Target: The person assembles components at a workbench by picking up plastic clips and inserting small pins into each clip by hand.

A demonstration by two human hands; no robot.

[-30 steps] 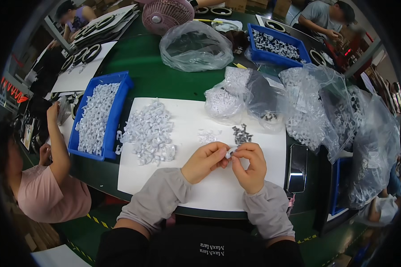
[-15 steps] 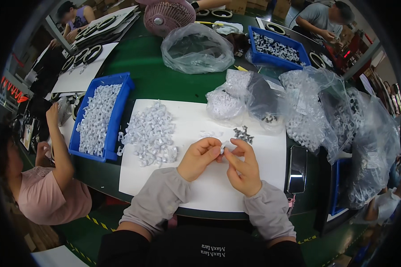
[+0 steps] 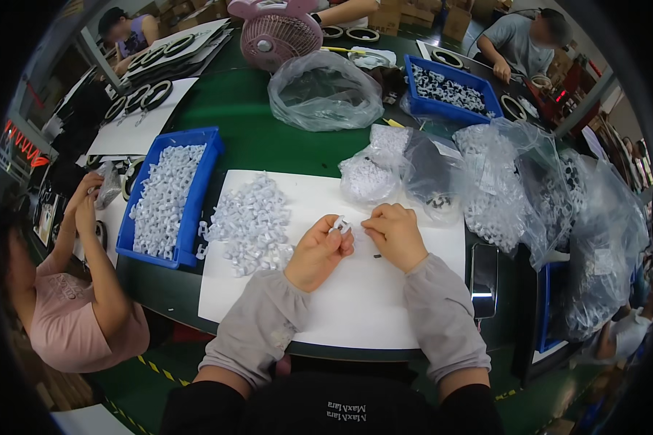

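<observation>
Your left hand (image 3: pixel 318 250) pinches a small white plastic piece (image 3: pixel 339 225) at its fingertips, above the white sheet (image 3: pixel 355 304). Your right hand (image 3: pixel 395 233), fingers curled, meets it from just right; whether it grips anything is unclear.

Two blue bins (image 3: pixel 196 190) (image 3: pixel 479 94), one pink fan (image 3: pixel 279 36).

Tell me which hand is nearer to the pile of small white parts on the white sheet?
Left. The left hand lies just right of the pile of small white parts, almost touching it. The right hand is farther right, beyond the left hand.
</observation>
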